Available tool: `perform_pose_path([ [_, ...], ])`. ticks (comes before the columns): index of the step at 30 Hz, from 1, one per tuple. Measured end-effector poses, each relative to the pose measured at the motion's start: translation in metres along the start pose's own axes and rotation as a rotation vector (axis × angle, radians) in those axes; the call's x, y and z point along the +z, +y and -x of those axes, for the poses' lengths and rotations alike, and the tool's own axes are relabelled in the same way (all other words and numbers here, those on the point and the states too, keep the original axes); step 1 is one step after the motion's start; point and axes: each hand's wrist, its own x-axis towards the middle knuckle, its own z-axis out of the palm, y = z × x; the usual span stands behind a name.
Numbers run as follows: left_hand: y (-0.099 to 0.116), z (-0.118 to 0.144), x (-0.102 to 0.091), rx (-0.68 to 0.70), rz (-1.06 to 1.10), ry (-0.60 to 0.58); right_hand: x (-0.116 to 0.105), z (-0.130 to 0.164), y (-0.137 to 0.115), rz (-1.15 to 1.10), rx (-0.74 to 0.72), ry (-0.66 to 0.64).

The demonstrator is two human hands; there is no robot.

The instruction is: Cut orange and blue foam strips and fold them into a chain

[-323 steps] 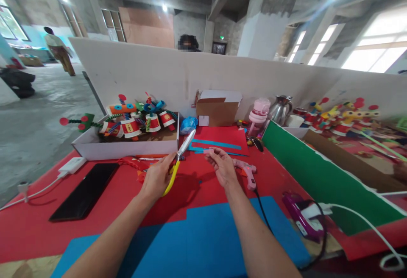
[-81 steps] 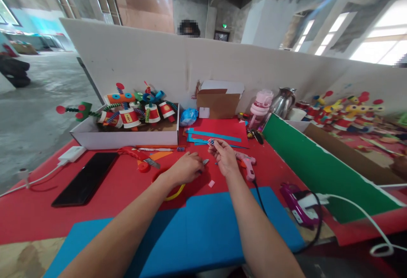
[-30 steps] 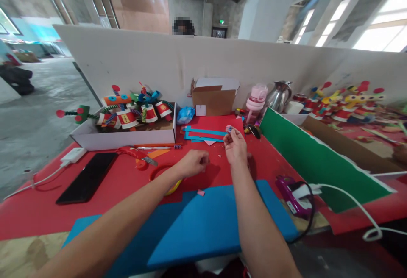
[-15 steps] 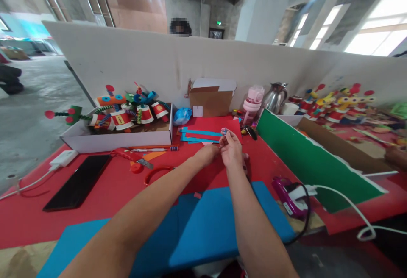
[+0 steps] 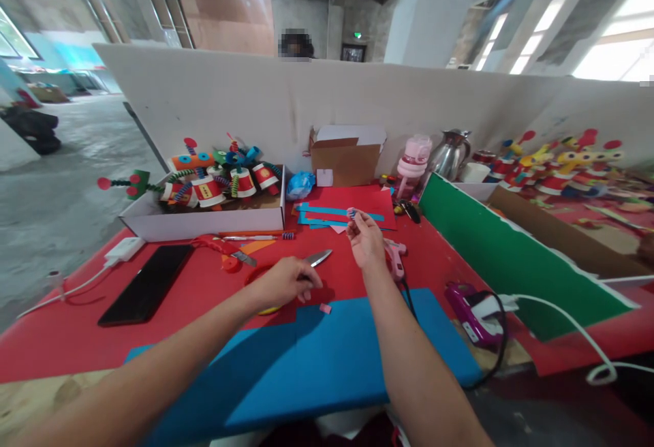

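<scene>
My right hand pinches a small folded paper spring, pink and dark blue, upright above the red tabletop. Below and to the left, my left hand hovers over a pair of scissors, with its fingers loosely bent and apart. The scissors' blade points to the far right; the hand covers much of their orange handles. Blue paper strips lie on red paper just behind the right hand. A pink glue gun rests right of that wrist. Near the blue board's edge lies a pink paper scrap.
On the left stand a white box of paper-cup figures and a black phone. A utility knife lies between phone and scissors. To the right are a green-sided box and a purple power strip. A blue board covers the near edge.
My left hand has left the right hand and moved down-left to the scissors. The right hand still holds the paper spring, slightly farther left. The view has shifted a little.
</scene>
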Motion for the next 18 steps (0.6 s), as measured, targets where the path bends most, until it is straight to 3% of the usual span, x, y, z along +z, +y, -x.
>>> perform_pose_path([
  [5, 0.003, 0.008, 0.029, 0.231, -0.529, 0.015, -0.001, 0.001, 0.003, 0.027, 0.04, -0.017],
  [11, 0.009, 0.008, 0.062, 0.237, -0.98, -0.002, -0.003, 0.0, 0.001, 0.035, 0.059, -0.036],
  [14, 0.017, 0.01, 0.058, 0.215, -0.974, 0.026, -0.002, 0.0, 0.001, 0.043, 0.071, -0.029],
  [18, 0.018, 0.041, 0.028, 0.181, -0.728, 0.067, -0.001, 0.002, 0.004, 0.062, 0.108, -0.017],
])
